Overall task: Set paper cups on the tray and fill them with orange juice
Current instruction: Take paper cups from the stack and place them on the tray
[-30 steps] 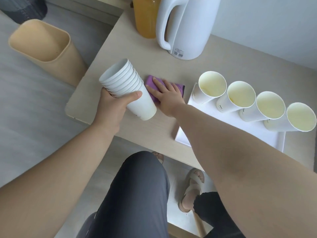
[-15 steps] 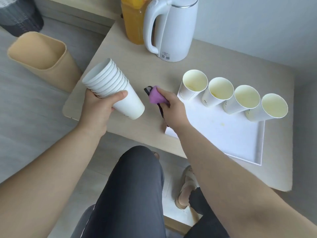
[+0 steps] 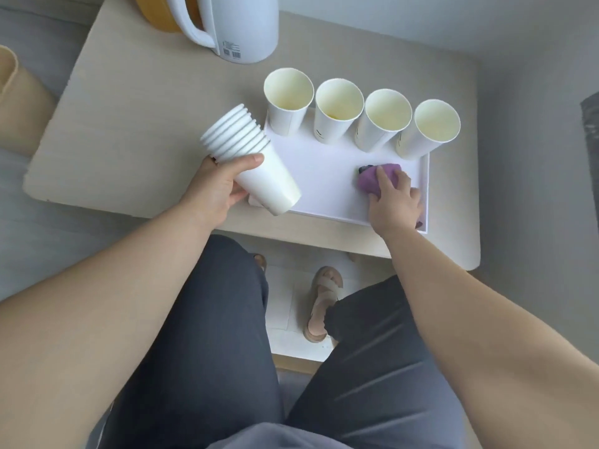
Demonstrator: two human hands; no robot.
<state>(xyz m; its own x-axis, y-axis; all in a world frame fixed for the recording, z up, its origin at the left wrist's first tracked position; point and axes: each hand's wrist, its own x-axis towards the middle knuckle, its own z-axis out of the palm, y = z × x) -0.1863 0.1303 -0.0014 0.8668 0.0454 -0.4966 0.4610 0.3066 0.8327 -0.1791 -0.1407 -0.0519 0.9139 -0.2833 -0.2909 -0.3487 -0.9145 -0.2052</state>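
Several white paper cups (image 3: 339, 111) stand in a row along the far edge of the white tray (image 3: 324, 176); a little orange liquid shows at the bottom of the second. My left hand (image 3: 220, 186) grips a tilted stack of nested paper cups (image 3: 256, 160) over the tray's left end. My right hand (image 3: 393, 202) holds a bunched purple cloth (image 3: 372, 179) down on the tray's right part. At the back left of the table, a container of orange juice (image 3: 155, 11) is half hidden behind a white jug (image 3: 240, 24).
The tray lies on a small beige table (image 3: 129, 131) with a rounded front edge. A tan bin (image 3: 16, 102) stands on the floor to the left. My knees in dark trousers and a sandalled foot (image 3: 324, 303) are below the table's front edge.
My right hand picked the purple cloth up from the table left of the tray and carried it right onto the tray. My left hand with the cup stack shifted right, toward the tray.
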